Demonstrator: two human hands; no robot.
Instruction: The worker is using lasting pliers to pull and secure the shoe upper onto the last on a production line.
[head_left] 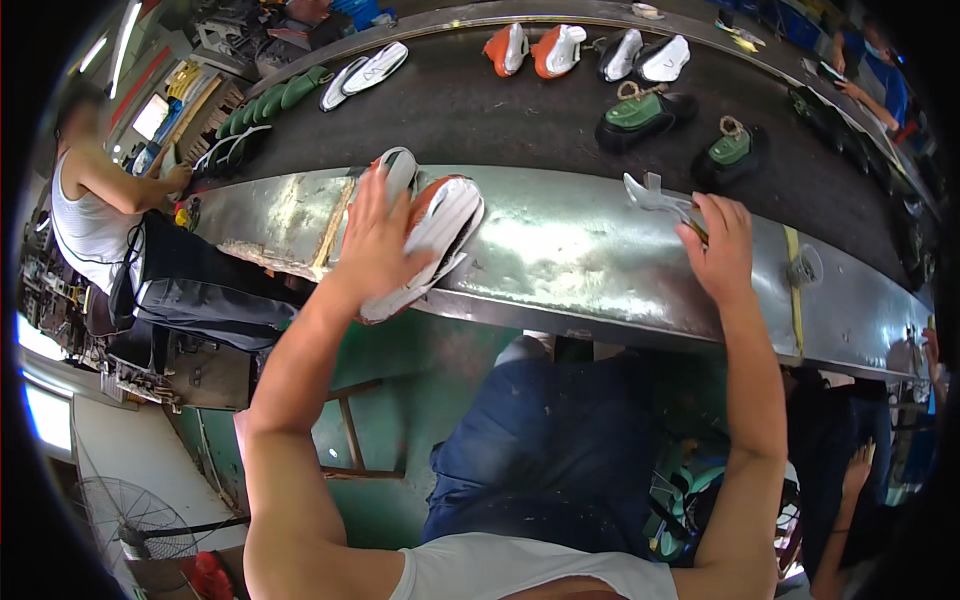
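Two orange shoe uppers with white soles lie on the metal bench edge to the left. My left hand (372, 240) rests over them, fingers stretched and spread, partly hiding the farther shoe (400, 168). Beside my thumb the nearer shoe (445, 225) shows its white underside, tilted, its near end reaching past the bench's front edge. On the right, my right hand (722, 240) is curled around the handle end of metal lasting pincers (652, 194). Their jaws point left over the bench, and most of the handle is hidden by my fingers.
Beyond the metal ledge (580, 265), a dark belt (450, 120) carries green shoes (632, 115), orange-and-white shoes (557, 52) and other pairs. A clear round cup (805, 268) sits right. Co-workers are at left (110, 190) and far right (880, 85); a stool (350, 435) stands below.
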